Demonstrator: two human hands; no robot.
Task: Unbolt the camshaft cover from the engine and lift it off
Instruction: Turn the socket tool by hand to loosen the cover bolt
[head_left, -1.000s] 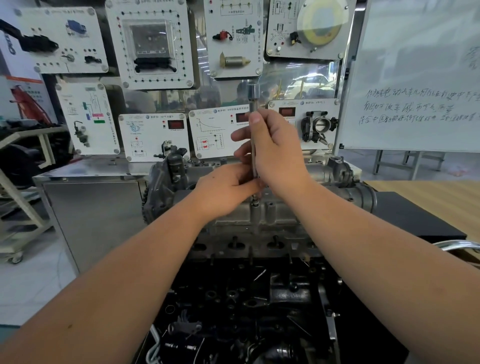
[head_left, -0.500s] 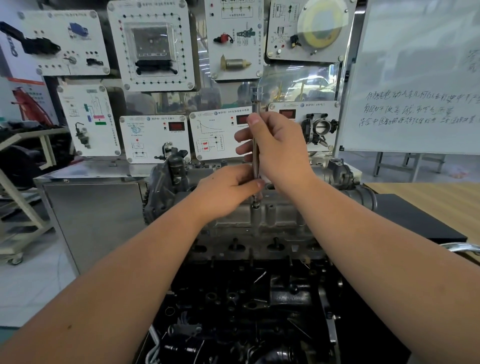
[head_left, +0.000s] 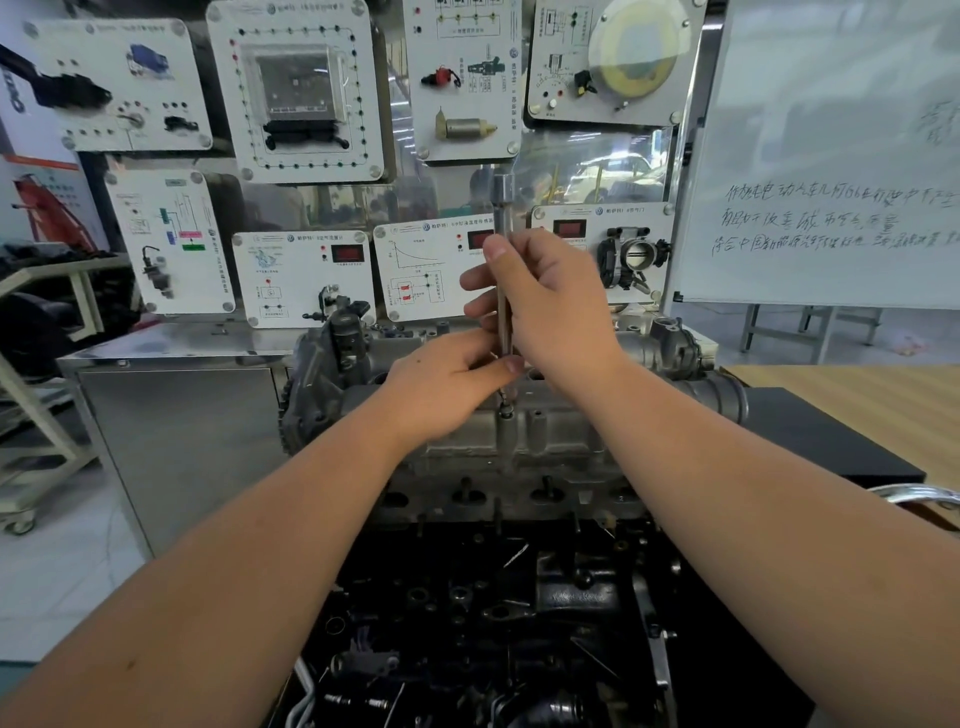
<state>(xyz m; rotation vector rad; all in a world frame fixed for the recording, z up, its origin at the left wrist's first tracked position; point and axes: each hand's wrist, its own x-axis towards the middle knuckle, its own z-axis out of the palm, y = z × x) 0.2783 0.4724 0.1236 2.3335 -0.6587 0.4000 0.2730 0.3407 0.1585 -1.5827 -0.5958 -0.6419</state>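
The grey cast camshaft cover (head_left: 545, 431) sits on top of the engine (head_left: 493, 597) at the middle of the view. A long steel extension bar (head_left: 503, 208) stands upright, its lower tip on a bolt (head_left: 505, 413) in the cover's near edge. My right hand (head_left: 545, 306) grips the bar's middle, thumb pointing up along it. My left hand (head_left: 447, 379) pinches the bar's lower part just above the bolt. The bolt head is mostly hidden by the tool tip.
White training panels (head_left: 306, 88) with mounted car parts fill the wall behind the engine. A whiteboard (head_left: 831, 156) stands at the right, above a wooden table (head_left: 857, 410). A steel cabinet (head_left: 176, 441) stands left of the engine. A shiny metal tube (head_left: 914, 493) lies at the right edge.
The fingers of my right hand have shifted slightly on the bar. Both hands and the bar stay over the same bolt.
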